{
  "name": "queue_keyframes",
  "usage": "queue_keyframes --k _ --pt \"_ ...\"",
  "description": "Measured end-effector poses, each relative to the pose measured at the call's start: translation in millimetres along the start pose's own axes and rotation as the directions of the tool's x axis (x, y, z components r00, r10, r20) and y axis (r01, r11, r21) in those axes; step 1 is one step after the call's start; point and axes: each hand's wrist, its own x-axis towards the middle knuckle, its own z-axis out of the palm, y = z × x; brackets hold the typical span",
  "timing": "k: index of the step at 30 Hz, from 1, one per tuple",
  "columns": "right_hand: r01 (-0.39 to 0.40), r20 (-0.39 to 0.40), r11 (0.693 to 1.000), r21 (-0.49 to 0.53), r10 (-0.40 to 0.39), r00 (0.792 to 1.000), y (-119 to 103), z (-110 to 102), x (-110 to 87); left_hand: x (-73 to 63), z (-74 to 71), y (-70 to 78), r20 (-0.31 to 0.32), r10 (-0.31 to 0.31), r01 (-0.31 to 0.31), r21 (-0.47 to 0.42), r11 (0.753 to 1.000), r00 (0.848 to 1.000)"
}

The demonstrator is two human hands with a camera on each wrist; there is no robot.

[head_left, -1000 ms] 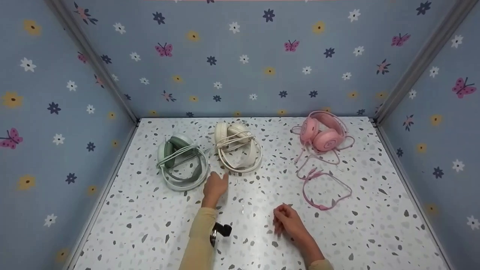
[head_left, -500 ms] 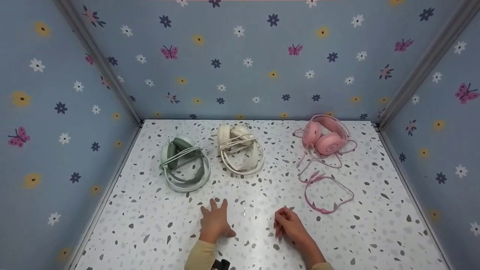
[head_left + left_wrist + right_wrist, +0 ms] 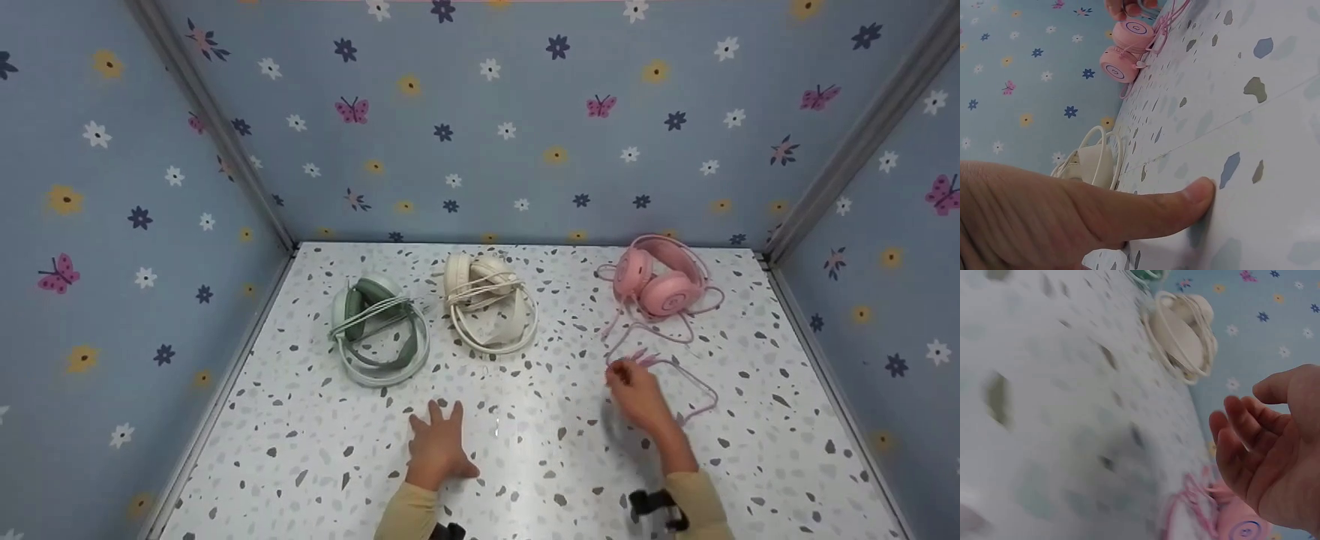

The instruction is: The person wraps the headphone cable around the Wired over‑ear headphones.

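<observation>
My left hand (image 3: 437, 448) rests on the tabletop with its fingers spread, in front of the green and cream headphones. In the left wrist view its thumb (image 3: 1174, 211) lies straight along the surface. Over the pink cable (image 3: 701, 382) at the right, my right hand (image 3: 637, 394) is raised, its fingers loosely bent. The right wrist view shows nothing between those fingers (image 3: 1235, 413). Pink headphones (image 3: 667, 281) lie behind that hand, near the back wall. Cream headphones (image 3: 491, 300) with their cord wound round them lie at the back middle, and green headphones (image 3: 379, 330) sit left of them.
A white speckled table (image 3: 300, 450) carries everything. Blue flowered walls (image 3: 480, 112) enclose its back, left and right sides, with grey metal posts (image 3: 862, 142) at the corners. Each wrist wears a black camera mount (image 3: 651, 504).
My left hand has drawn back from between the green and cream headphones and spread on the table. My right hand has risen forward and to the right, over the pink cable.
</observation>
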Motion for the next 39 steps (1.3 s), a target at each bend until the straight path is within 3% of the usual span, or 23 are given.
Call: queue_keyframes --k 2,5,7,11,16,21,25,28,32,35,37,39 --pt "0.040 -0.080 0.985 -0.167 -0.053 0.995 -2 -37 22.7 1.3 -0.6 1.8 -0.002 0.000 0.000 -0.004 1.000 1.000" --pt "0.054 -0.149 0.929 -0.367 -0.116 0.982 0 -85 54.1 2.7 -0.7 2.7 -0.003 0.000 0.000 -0.009 1.000 1.000" --pt "0.045 -0.146 0.890 -0.454 -0.124 0.981 6 -108 71.5 2.4 -0.3 2.4 0.005 -0.007 0.007 -0.013 1.000 1.000" --pt "-0.002 -0.055 0.850 -0.527 -0.032 0.998 24 -130 97.5 -0.6 -0.5 0.7 0.020 -0.019 0.019 -0.013 1.000 1.000" --pt "-0.025 0.034 0.810 -0.585 0.056 0.998 44 -132 115.9 -0.7 -1.3 1.2 0.014 -0.013 0.013 -0.011 1.000 1.000" --pt "-0.046 -0.016 0.810 -0.585 0.045 0.999 52 -128 126.7 0.3 -0.7 2.8 0.013 -0.019 0.019 -0.004 1.000 1.000" --pt "-0.018 -0.049 0.801 -0.598 -0.014 0.999 50 -125 131.5 0.6 0.9 1.6 0.016 -0.020 0.020 -0.001 1.000 1.000" --pt "0.040 -0.084 0.790 -0.612 -0.115 0.990 50 -121 130.2 0.4 2.2 1.0 0.033 -0.017 0.016 0.014 1.000 0.999" --pt "0.173 -0.120 0.791 -0.587 -0.296 0.948 52 -109 127.2 -1.4 2.4 1.6 0.046 -0.018 0.016 0.032 0.999 0.999" --pt "0.272 -0.102 0.796 -0.541 -0.383 0.918 52 -98 125.2 -0.8 1.5 2.7 0.040 -0.021 0.019 0.042 0.999 0.999" --pt "0.303 -0.093 0.809 -0.504 -0.400 0.912 52 -92 124.7 0.1 0.6 3.4 0.036 -0.022 0.020 0.042 0.999 0.999" --pt "0.290 -0.093 0.827 -0.483 -0.377 0.922 54 -87 124.0 1.3 0.0 3.9 0.035 -0.022 0.021 0.036 0.999 0.999"
